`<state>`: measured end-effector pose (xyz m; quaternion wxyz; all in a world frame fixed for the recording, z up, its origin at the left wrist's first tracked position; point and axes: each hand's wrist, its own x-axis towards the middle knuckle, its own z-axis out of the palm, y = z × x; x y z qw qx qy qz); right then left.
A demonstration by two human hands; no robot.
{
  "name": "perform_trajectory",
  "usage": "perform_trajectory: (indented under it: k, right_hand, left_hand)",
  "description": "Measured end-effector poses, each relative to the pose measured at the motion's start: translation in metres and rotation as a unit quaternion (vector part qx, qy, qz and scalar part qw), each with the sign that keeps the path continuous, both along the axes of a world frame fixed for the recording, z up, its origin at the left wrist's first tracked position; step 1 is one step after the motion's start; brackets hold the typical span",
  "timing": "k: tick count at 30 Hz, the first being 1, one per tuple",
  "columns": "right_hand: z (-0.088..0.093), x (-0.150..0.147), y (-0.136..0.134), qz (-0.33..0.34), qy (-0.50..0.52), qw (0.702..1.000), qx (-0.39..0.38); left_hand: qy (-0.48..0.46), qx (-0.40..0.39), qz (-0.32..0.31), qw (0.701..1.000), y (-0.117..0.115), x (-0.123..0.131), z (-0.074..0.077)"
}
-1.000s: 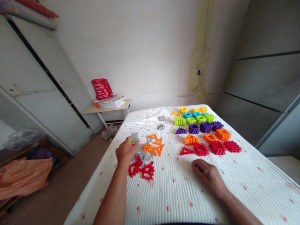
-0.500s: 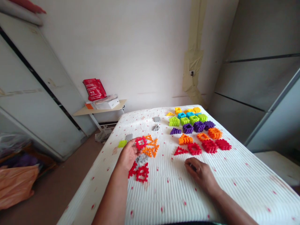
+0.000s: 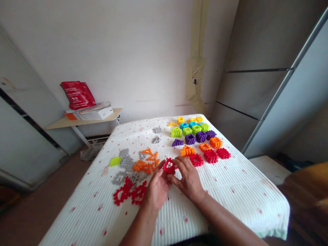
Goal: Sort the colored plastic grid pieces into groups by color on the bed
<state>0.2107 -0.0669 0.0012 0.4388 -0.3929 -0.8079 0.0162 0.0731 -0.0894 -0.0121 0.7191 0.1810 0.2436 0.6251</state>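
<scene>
My left hand [image 3: 156, 187] and my right hand [image 3: 188, 178] meet over the white mattress [image 3: 230, 191] and both pinch a red square toy piece [image 3: 169, 165] between their fingertips. Just left of my left hand lie red pieces [image 3: 129, 194], grey pieces [image 3: 128, 169] and orange triangles [image 3: 147, 160]. A lime piece [image 3: 115, 161] lies farther left. Beyond my right hand sit sorted stacks: red [image 3: 210, 156], orange [image 3: 216, 142], purple [image 3: 196, 137], green [image 3: 188, 131], blue and yellow [image 3: 188, 120].
A small side table [image 3: 82, 121] with a white box and a red bag [image 3: 78, 95] stands against the back wall. Grey cabinet panels rise on the right, a pale wardrobe on the left. The mattress edge drops off at left and right.
My left hand lifted a red square piece from the loose pile and carried it right. My right hand left the mattress and joined it on the piece. The view swung right.
</scene>
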Motion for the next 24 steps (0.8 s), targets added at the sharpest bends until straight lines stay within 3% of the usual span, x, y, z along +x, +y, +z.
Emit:
perform_trajectory:
  k: [15,19,24]
  right_hand:
    - [-0.002,0.008,0.000,0.016,-0.004,1.000,0.008]
    - [0.009,0.049,0.016,0.001,0.041,0.999,-0.013]
    - [0.026,0.140,0.048,-0.058,-0.025,0.992,-0.108]
  left_hand:
    - [0.025,0.000,-0.020,0.999,-0.002,-0.001,-0.010]
    - [0.056,-0.014,-0.017,0.998,-0.001,-0.007,-0.008]
    - [0.071,-0.023,0.009,0.997,0.000,-0.010,-0.008]
